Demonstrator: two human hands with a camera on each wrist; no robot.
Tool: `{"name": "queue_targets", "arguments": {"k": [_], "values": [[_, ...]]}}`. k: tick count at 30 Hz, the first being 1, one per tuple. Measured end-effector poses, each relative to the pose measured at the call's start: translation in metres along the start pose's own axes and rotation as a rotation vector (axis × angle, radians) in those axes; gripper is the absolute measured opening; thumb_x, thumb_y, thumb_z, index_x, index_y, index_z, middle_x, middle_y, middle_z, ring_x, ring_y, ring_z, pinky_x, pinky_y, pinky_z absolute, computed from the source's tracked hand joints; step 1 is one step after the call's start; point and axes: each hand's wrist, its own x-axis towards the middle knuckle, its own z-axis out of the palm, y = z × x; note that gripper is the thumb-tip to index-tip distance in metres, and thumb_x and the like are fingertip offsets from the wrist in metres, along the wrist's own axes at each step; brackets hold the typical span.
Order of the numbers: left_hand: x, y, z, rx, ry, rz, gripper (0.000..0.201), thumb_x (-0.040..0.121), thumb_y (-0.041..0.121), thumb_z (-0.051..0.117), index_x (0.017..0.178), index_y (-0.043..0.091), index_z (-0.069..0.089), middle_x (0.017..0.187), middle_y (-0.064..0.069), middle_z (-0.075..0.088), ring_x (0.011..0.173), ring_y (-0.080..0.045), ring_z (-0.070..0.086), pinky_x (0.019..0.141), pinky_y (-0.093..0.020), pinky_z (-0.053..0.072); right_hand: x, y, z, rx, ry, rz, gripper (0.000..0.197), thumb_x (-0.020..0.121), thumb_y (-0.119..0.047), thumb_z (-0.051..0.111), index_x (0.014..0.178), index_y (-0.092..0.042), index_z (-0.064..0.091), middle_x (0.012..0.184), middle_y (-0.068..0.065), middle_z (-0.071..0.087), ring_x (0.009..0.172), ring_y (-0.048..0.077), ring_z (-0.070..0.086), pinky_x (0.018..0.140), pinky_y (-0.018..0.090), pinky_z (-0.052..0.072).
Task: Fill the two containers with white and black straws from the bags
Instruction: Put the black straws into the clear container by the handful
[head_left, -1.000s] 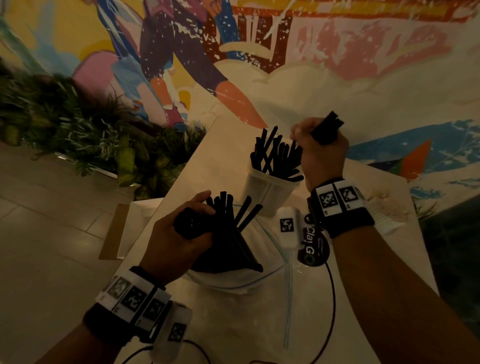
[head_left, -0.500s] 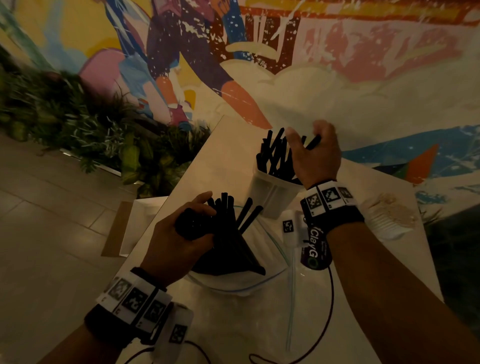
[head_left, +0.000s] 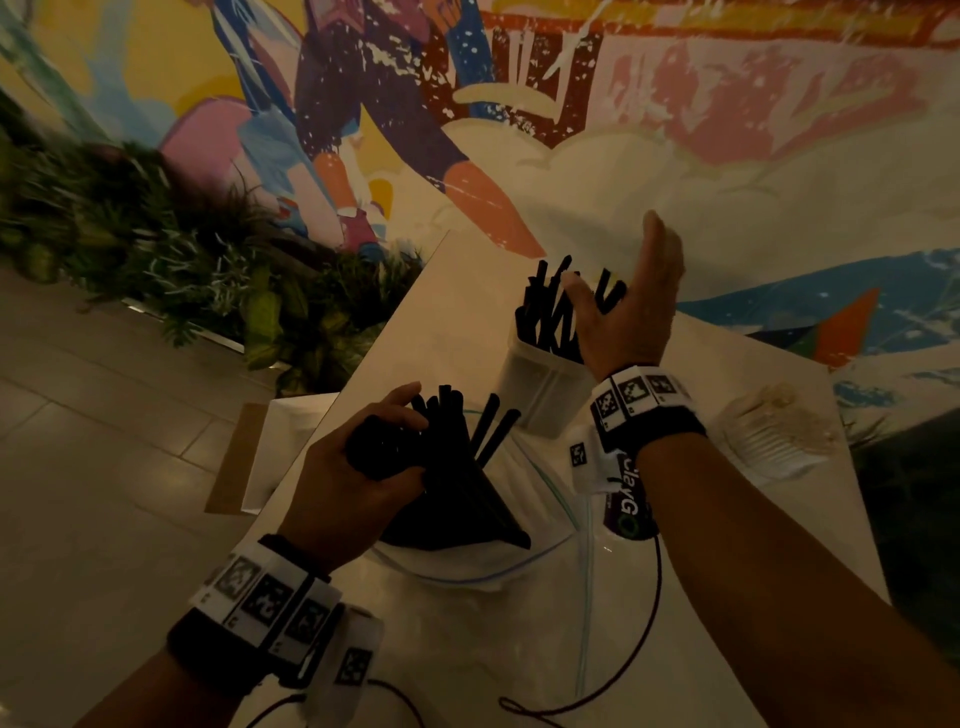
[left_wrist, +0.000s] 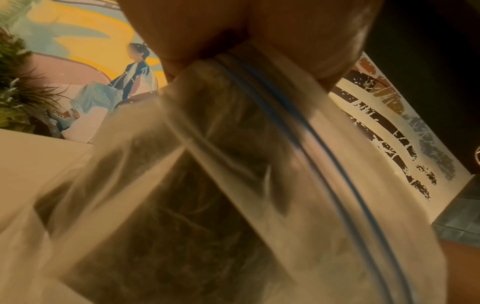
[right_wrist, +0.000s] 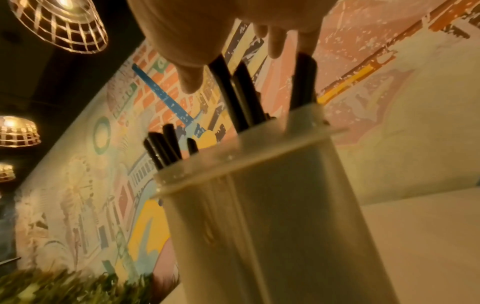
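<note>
We see our right hand (head_left: 626, 306) spread over the container (head_left: 540, 387), whose black straws (head_left: 550, 312) crowd its mouth. Between container and bag (head_left: 524, 519) only a narrow gap remains; bare table (head_left: 457, 312) lies left.

Your right hand (head_left: 626, 306) covers the near side of the black straws (head_left: 550, 306) in the container (head_left: 540, 389), so from the head view you cannot tell whether your fingertips touch them. In the right wrist view the palm is cut off by the top edge, and the container's base runs off the bottom. Your left hand (head_left: 358, 478) hides the mouth of the bag (left_wrist: 233, 185); below your fingers the left wrist view blurs its contents into dark smears. The pale heap (head_left: 779, 431) beyond your right wrist is too dim to identify.
</note>
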Motion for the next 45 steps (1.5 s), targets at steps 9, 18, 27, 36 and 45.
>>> {"name": "queue_targets", "arguments": {"k": [9, 18, 27, 36, 45], "values": [[-0.001, 0.001, 0.000, 0.012, -0.001, 0.007, 0.036, 0.060, 0.025, 0.077, 0.093, 0.024, 0.063, 0.131, 0.016, 0.055, 0.117, 0.001, 0.053, 0.091, -0.010, 0.044, 0.014, -0.006, 0.012, -0.278, -0.380, 0.230, 0.069, 0.094, -0.062, 0.027, 0.150, -0.024, 0.012, 0.159, 0.012, 0.003, 0.143, 0.033, 0.018, 0.109, 0.060, 0.017], [-0.003, 0.001, -0.001, -0.023, -0.007, -0.015, 0.037, 0.057, 0.036, 0.072, 0.092, 0.029, 0.063, 0.132, 0.018, 0.054, 0.119, -0.001, 0.053, 0.096, -0.021, 0.046, 0.011, -0.031, -0.019, 0.131, -0.189, 0.242, 0.055, 0.091, -0.044, 0.055, 0.136, -0.014, 0.047, 0.143, 0.007, 0.047, 0.130, 0.021, 0.044, 0.106, 0.033, 0.035], [-0.002, 0.004, 0.003, 0.085, -0.036, -0.005, 0.033, 0.059, 0.034, 0.072, 0.090, 0.032, 0.063, 0.131, 0.024, 0.051, 0.116, 0.009, 0.050, 0.091, -0.003, 0.039, -0.086, -0.069, -0.117, 0.706, -0.571, 0.346, 0.014, 0.084, -0.003, 0.066, 0.094, -0.012, 0.069, 0.083, 0.013, 0.072, 0.071, 0.030, 0.068, 0.065, 0.034, 0.058], [-0.003, 0.010, 0.006, 0.252, -0.038, 0.041, 0.037, 0.065, 0.003, 0.080, 0.092, 0.021, 0.064, 0.131, 0.017, 0.052, 0.114, 0.014, 0.047, 0.083, 0.003, 0.036, -0.157, -0.028, -0.093, 0.349, -0.993, 0.463, 0.059, 0.085, 0.009, 0.055, 0.131, -0.028, 0.047, 0.132, -0.005, 0.055, 0.118, 0.006, 0.053, 0.091, 0.013, 0.047], [-0.005, 0.013, 0.007, 0.261, -0.073, 0.018, 0.036, 0.063, 0.025, 0.076, 0.096, 0.028, 0.062, 0.133, 0.025, 0.048, 0.110, 0.017, 0.049, 0.084, -0.001, 0.041, -0.160, -0.052, -0.063, 0.214, -0.973, 0.161, 0.077, 0.073, -0.048, 0.074, 0.140, -0.042, 0.036, 0.125, -0.002, 0.063, 0.113, 0.017, 0.059, 0.091, 0.038, 0.051]]}}
